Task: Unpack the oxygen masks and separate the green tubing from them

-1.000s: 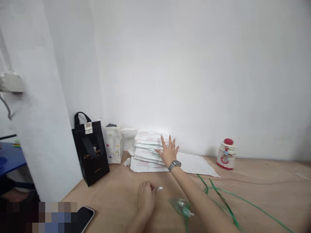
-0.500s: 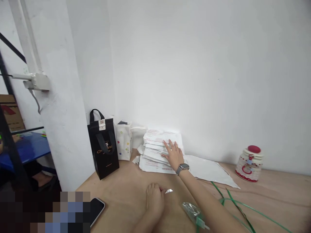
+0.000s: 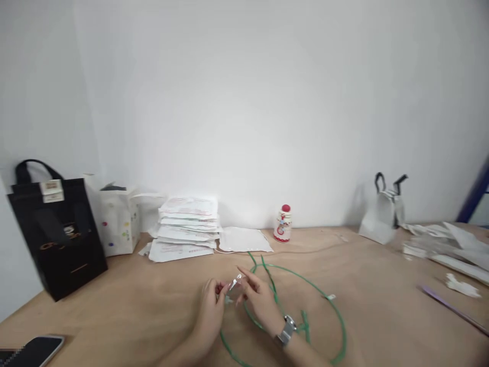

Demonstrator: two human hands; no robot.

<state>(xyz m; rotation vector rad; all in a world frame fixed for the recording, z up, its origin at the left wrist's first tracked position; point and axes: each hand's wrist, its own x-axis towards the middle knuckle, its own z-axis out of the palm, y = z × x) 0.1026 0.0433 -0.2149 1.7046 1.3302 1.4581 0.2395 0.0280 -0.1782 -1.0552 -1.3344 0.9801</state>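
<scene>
My left hand is closed, pinching a small shiny strip of clear or silvery material between thumb and fingers. From the other side my right hand, with a watch on its wrist, has thumb and fingertips at the same strip. Its index finger reaches over the top. Under and beside the hands, a green tube lies in a loose loop on the table. A green T-shaped part is by the right wrist. Something small and pale green below the strip is blurred.
Beyond the hands are stacked white packets and a flat white sheet. A black bag, a dotted white bag and a phone are left. Rightward are a red-topped jar, a white bag and plastic wrappers.
My right hand has left the stack of packets and come down to the strip in my left hand. The view has swung right, bringing the white bag and wrappers into sight.
</scene>
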